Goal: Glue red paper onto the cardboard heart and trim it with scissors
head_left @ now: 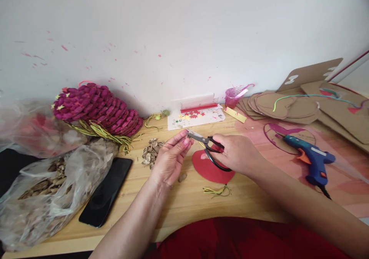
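Observation:
My right hand (236, 151) is closed around the black handles of a pair of scissors (205, 140), whose blades point left. At the blade tips, my left hand (173, 155) is closed in a pinch; what lies between its fingertips is too small to make out. Below the scissors a red rounded piece (206, 166) lies on the table, partly hidden by the right hand. A yellow-green string tassel (217, 191) hangs out toward me at its lower edge. Beside my left hand is a small pile of dry brown shells (150, 153), with one loose shell (182, 177) near the wrist.
On the right lie a blue glue gun (313, 157) and stacked cardboard shapes (273, 103). Left are a black phone (105, 191), a plastic bag of shells (57, 193) and magenta shell-covered pieces (98, 105). A pink cup (233, 96) and paper with stars (175, 125) stand behind.

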Motion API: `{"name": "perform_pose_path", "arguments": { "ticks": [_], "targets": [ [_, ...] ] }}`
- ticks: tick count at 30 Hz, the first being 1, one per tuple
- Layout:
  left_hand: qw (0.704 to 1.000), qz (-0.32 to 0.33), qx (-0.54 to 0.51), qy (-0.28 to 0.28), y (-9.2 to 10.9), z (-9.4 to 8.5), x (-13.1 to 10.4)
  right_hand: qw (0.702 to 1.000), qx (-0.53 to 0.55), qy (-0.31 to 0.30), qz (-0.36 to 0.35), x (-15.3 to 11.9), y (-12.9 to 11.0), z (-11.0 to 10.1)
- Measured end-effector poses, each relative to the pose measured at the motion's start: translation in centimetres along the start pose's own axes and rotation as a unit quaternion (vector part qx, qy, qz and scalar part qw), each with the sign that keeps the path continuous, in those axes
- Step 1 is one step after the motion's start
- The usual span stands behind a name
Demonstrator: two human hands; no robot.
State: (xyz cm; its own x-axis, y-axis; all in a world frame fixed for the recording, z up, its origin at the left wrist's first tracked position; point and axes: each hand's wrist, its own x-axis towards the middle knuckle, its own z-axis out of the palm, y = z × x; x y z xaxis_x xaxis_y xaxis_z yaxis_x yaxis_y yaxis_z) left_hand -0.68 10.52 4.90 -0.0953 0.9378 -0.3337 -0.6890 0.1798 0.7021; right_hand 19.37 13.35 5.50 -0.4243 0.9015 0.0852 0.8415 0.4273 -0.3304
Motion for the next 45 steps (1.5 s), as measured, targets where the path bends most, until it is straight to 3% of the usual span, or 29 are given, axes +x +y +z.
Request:
{"name": "perform_pose_path", "arguments": {
  "ticks": [6, 19, 27, 45],
  "targets": [
    [1.000, 0.020, -0.003, -0.016, 0.1, -0.3, 0.3, 1.000, 0.018, 0.016, -0.006, 0.0, 0.1, 0.4],
    [0.995, -0.041, 0.073, -0.058, 1.1, -1.2, 1.2, 0.999, 0.042, -0.006, -0.021, 0.2, 0.4, 0.0],
    [0.993, -0.008, 0.090, -0.071, 0.7, -1.6, 1.4, 0.999, 0.035, -0.013, -0.005, 0.3, 0.4, -0.2],
    [0.994, 0.039, 0.095, -0.031, 0.0, -1.4, 1.4, 1.000, 0.003, -0.018, 0.009, 0.2, 0.3, 0.0]
  ]
}}
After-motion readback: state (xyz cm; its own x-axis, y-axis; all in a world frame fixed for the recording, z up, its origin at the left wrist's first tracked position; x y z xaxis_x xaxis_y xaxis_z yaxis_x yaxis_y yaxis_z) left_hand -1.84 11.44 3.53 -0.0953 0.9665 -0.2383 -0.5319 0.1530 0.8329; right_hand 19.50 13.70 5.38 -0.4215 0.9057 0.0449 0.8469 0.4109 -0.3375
